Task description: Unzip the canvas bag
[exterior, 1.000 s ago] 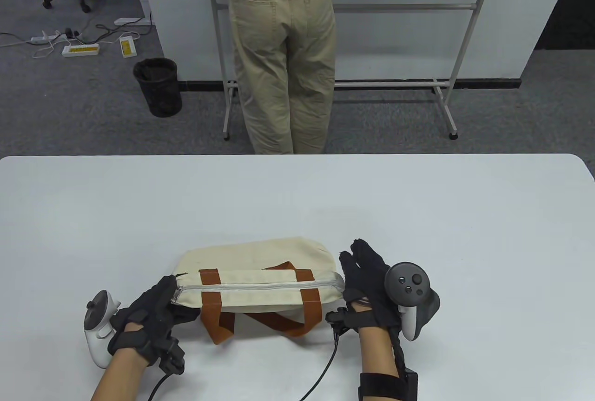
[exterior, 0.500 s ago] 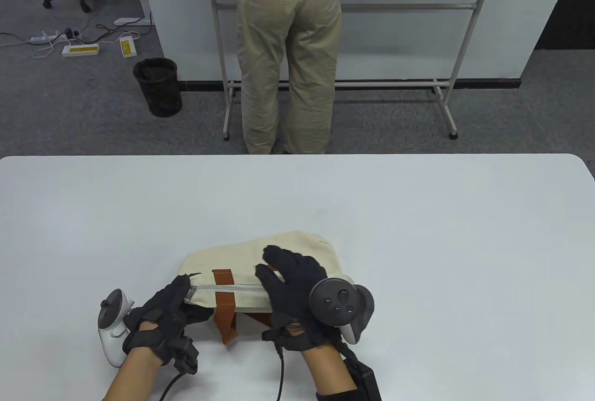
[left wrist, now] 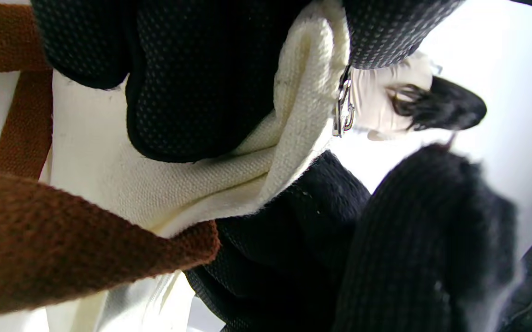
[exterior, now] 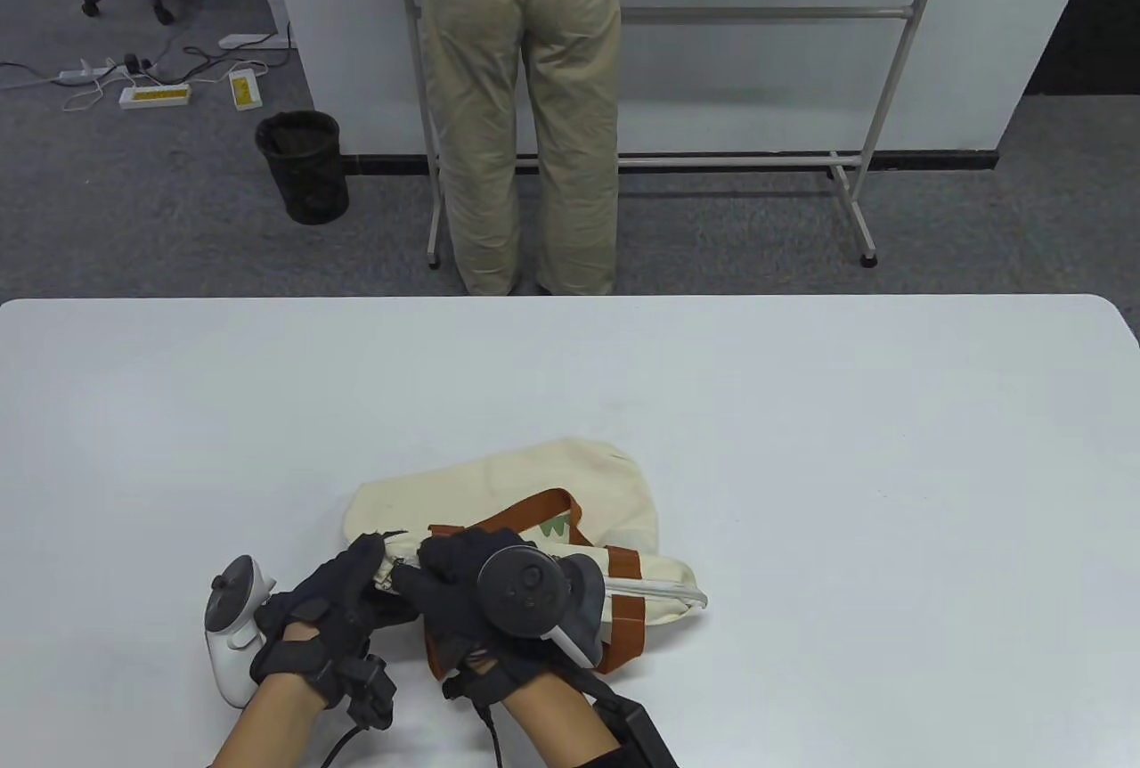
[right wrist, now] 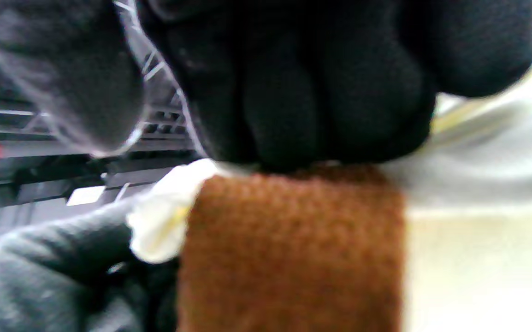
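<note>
A cream canvas bag [exterior: 499, 483] with brown straps [exterior: 628, 625] lies near the table's front edge. Its grey zipper [exterior: 655, 592] runs along the near side. My left hand [exterior: 374, 576] grips the bag's left end, pinching the canvas [left wrist: 257, 161] just beside the metal zipper pull [left wrist: 342, 110]. My right hand [exterior: 427, 567] is curled over the bag's top edge right next to the left hand, its fingers pressing on a brown strap [right wrist: 293, 249] and the cloth. I cannot tell whether it holds the pull.
The white table [exterior: 802, 447] stretches far and right of the bag. A person in khaki trousers [exterior: 521, 109] stands beyond its far edge at a whiteboard stand [exterior: 855, 162]. A black bin [exterior: 303, 167] is on the floor.
My right hand swept from the bag's right end across its top to the left end, beside my left hand. The bag's right end swung toward me and a strap flipped up.
</note>
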`<action>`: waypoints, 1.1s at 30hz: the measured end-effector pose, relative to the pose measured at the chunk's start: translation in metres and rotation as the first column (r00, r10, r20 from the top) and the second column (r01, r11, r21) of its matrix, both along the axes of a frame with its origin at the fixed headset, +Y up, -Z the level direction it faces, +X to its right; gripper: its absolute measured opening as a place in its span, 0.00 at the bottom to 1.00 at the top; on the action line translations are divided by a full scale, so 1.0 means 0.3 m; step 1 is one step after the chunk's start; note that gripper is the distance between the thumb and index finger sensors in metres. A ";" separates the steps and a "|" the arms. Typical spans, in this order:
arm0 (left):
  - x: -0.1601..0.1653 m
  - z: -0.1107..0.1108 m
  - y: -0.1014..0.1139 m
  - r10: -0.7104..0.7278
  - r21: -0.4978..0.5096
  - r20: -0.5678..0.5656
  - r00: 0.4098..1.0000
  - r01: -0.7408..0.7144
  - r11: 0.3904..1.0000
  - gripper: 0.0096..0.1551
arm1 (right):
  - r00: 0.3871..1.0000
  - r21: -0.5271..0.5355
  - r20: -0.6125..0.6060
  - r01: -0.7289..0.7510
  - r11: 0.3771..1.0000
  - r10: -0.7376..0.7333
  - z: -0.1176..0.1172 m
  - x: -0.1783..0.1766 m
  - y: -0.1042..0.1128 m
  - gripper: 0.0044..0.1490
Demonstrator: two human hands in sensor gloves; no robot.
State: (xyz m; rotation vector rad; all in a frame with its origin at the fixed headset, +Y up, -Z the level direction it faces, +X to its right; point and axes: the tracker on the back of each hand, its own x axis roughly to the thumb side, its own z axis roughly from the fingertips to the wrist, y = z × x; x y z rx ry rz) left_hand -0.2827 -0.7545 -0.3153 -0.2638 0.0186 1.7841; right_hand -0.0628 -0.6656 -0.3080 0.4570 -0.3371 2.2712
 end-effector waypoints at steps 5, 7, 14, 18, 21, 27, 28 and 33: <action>0.013 0.009 0.014 -0.018 0.009 0.009 1.000 0.018 1.000 0.27 | 0.992 -0.005 0.050 -0.118 0.993 0.118 0.007 -0.024 0.004 0.40; 0.007 0.008 0.011 -0.018 0.015 -0.003 1.000 0.018 1.000 0.27 | 0.985 0.022 0.027 -0.173 0.985 0.172 0.014 -0.035 0.006 0.36; 0.000 0.004 0.006 -0.037 0.029 -0.005 0.999 0.037 0.999 0.27 | 0.982 0.051 -0.005 -0.186 0.981 0.187 0.021 -0.042 0.005 0.27; 0.000 0.003 0.003 -0.051 0.037 -0.002 0.999 0.051 0.998 0.26 | 0.976 0.076 0.009 -0.220 0.973 0.220 0.020 -0.020 -0.004 0.25; -0.008 0.002 0.004 -0.031 0.043 -0.005 1.000 0.031 0.999 0.26 | 0.971 0.044 0.045 -0.235 0.971 0.233 0.003 0.018 -0.018 0.25; -0.026 0.004 -0.001 -0.033 0.041 -0.023 0.999 0.033 0.999 0.26 | 0.962 -0.029 0.104 -0.251 0.967 0.253 -0.032 0.091 -0.055 0.25; -0.031 0.003 -0.001 -0.033 0.041 -0.030 0.999 0.034 0.999 0.26 | 0.960 -0.038 0.113 -0.253 0.967 0.256 -0.035 0.102 -0.059 0.25; -0.065 -0.007 -0.008 -0.029 0.043 -0.047 0.998 0.031 0.999 0.26 | 0.954 -0.087 0.155 -0.247 0.965 0.258 -0.056 0.165 -0.080 0.25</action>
